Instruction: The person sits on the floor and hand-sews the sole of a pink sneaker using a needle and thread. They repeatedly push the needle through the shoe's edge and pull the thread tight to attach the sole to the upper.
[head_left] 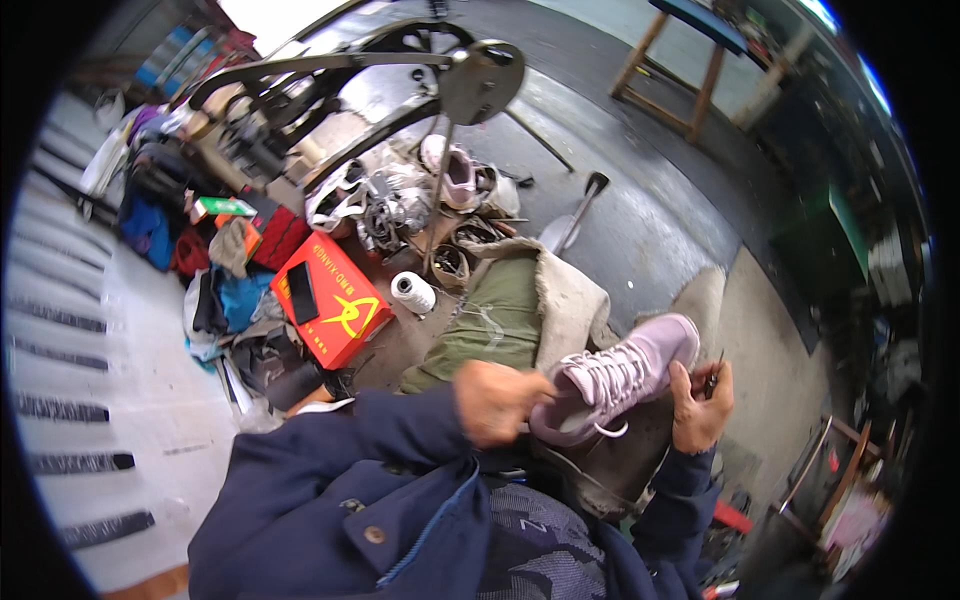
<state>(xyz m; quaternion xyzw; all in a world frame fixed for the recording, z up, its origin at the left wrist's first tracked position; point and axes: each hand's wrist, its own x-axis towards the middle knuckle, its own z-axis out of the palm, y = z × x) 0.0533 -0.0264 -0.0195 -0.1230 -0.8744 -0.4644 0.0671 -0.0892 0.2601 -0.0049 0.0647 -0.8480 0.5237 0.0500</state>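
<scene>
A pale pink lace-up sneaker (625, 375) lies across my lap on a grey-brown cloth (610, 480), toe pointing up and right. My left hand (500, 403), slightly blurred, is closed beside the shoe's heel opening. What its fingers pinch, if anything, is too small to make out. Near the toe, my right hand (700, 410) grips a small dark awl (711, 381) with its thin tip upward; the thumb is close to the shoe's side. An olive green cloth (490, 310) covers my leg in front of the left hand.
A red box (335, 300) carries a black phone (301, 292). Beside it stands a white thread spool (412, 292). Past them are a tin of small parts (449, 265), another pink shoe (455, 175) and a metal hand-cranked machine (480, 82). Bags and cloths pile up left.
</scene>
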